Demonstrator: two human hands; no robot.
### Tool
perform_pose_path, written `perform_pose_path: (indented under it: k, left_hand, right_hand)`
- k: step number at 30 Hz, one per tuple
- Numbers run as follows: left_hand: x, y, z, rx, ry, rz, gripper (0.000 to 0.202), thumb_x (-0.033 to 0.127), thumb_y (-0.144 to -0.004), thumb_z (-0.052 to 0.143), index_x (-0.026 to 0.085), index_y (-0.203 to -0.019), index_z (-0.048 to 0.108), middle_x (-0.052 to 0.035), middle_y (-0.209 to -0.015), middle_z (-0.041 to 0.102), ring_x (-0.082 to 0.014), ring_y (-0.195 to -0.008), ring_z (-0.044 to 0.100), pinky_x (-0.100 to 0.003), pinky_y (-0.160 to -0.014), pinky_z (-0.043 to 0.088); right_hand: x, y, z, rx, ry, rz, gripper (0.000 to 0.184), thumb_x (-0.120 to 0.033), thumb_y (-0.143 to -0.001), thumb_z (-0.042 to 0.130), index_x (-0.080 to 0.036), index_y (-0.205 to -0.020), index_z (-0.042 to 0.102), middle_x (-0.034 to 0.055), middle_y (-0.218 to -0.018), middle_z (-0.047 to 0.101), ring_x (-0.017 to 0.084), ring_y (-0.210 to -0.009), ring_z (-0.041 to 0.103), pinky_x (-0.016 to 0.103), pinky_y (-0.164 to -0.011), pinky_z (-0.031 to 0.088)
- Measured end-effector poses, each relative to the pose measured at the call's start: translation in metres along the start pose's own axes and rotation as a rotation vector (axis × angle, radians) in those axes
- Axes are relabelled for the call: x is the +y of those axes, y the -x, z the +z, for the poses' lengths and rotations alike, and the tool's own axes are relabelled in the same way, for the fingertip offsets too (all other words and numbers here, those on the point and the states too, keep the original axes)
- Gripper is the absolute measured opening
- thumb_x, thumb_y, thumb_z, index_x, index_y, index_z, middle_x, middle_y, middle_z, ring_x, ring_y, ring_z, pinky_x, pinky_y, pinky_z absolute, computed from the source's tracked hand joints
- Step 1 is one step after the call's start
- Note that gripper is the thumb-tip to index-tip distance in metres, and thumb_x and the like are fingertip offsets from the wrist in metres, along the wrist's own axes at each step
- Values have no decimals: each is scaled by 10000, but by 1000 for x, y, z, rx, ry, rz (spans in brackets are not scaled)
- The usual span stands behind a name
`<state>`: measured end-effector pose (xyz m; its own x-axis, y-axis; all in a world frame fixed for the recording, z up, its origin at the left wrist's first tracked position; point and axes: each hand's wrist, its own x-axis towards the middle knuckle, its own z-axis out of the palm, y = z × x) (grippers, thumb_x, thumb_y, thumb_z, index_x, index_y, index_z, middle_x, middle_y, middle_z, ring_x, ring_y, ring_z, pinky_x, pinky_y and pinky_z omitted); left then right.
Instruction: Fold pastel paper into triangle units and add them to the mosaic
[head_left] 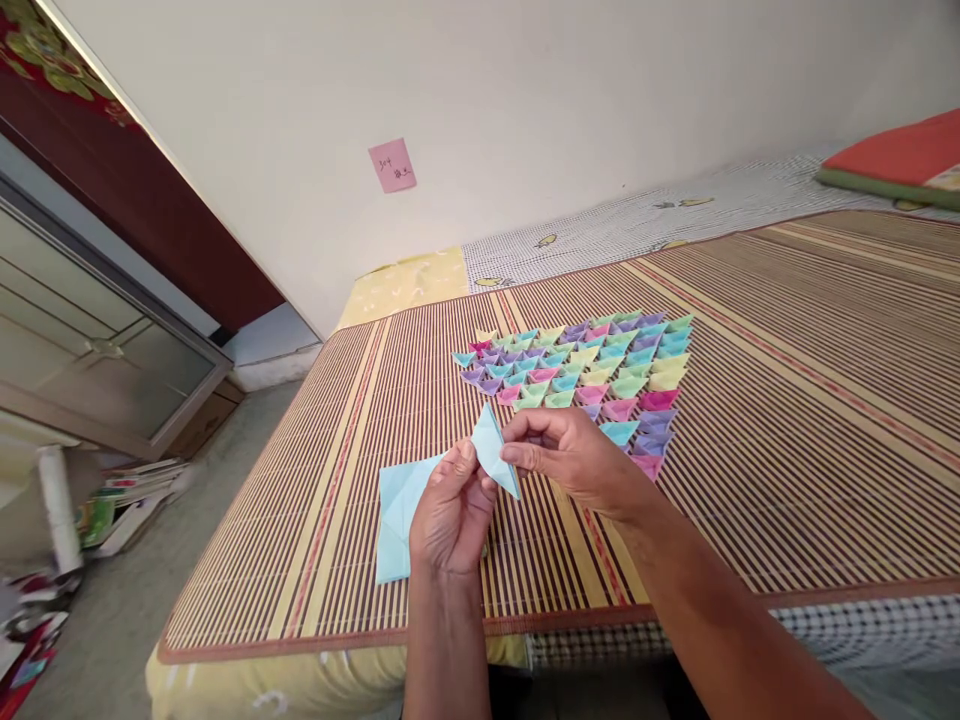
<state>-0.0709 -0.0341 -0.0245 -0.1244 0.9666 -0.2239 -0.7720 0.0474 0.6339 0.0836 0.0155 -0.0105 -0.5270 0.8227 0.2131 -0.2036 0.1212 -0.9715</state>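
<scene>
Between both hands is a light blue folded paper boat [490, 448], turned so its pointed ends face up and down. My left hand [454, 505] pinches its left edge between thumb and fingers. From the other side, my right hand [574, 455] grips its right edge with thumb and forefinger. Beneath and left of my left hand lies a creased light blue sheet of paper [397, 505], partly covered by that hand. Past my hands stand rows of small folded paper boats [581, 365] in blue, purple, green, yellow and pink.
A striped bamboo mat [322, 480] covers the bed, its front edge near my forearms. A pink note [392, 165] is stuck to the wall behind. Folded red cloth [900, 155] lies at the far right. Papers and clutter [127, 500] are on the floor at left.
</scene>
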Motion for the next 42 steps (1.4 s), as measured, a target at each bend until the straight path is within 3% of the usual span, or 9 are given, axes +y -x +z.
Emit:
perform_pose_path:
  k: [4,14,18,21,27,31,35,37,42]
  left_hand:
    - [-3,0,0,-52,52,-4,181,96,-765,879,108,-769,699,-6,-792,658,-75,-655,610,-128,-538,525]
    - [-2,0,1,-47,71,12,169,82,-756,883,96,-824,730,-12,-808,688,-83,-685,660,-146,-615,589]
    - [-2,1,3,-34,69,19,175,71,-730,893,97,-803,736,-4,-782,693,-77,-659,657,-141,-601,591]
    - [-2,1,5,7,32,51,159,81,-733,890,107,-814,756,-21,-808,724,-81,-671,665,-136,-605,585]
    - [-10,2,7,46,-3,126,206,114,-674,931,120,-794,764,-16,-766,709,-88,-673,637,-156,-620,553]
    - [-16,1,10,53,28,153,193,232,-753,910,120,-823,769,-56,-831,724,-115,-717,641,-183,-612,523]
    - [-17,5,15,76,19,218,334,461,-882,800,129,-902,778,-99,-917,732,-159,-814,663,-222,-655,528]
    - [-17,8,17,65,-22,265,356,479,-852,829,141,-950,777,-79,-916,721,-154,-820,658,-221,-669,524]
    - [-18,9,16,77,-108,290,364,290,-680,970,148,-952,774,-17,-853,713,-93,-709,619,-208,-722,524]
  right_hand:
    - [-2,-1,0,-7,-31,-12,307,-492,-859,787,-200,-795,717,3,-752,689,146,-696,606,295,-686,504]
    - [4,-2,1,-25,-84,-25,276,-464,-907,764,-205,-821,730,-5,-733,700,146,-700,654,284,-698,529]
    - [1,-1,5,22,-4,-77,192,-369,-923,734,-203,-828,737,-5,-743,698,146,-703,642,279,-681,512]
    - [-5,1,10,97,130,-138,78,-212,-898,675,-204,-886,752,-3,-777,702,151,-726,636,283,-686,501]
    - [-3,1,22,184,362,-267,244,-74,-855,583,-215,-953,756,1,-859,637,148,-769,568,282,-690,458]
    - [6,-1,27,266,385,-297,243,-62,-844,548,-202,-917,733,4,-851,604,148,-748,552,289,-675,450]
    - [13,-2,27,338,330,-243,169,-106,-855,572,-194,-898,710,6,-852,600,147,-719,559,290,-642,447]
    - [14,-2,27,359,321,-238,138,-122,-862,579,-191,-875,698,-1,-833,582,142,-697,547,286,-626,441]
    - [10,-1,29,345,334,-251,124,-123,-859,587,-188,-818,684,-15,-790,553,130,-672,521,271,-604,421]
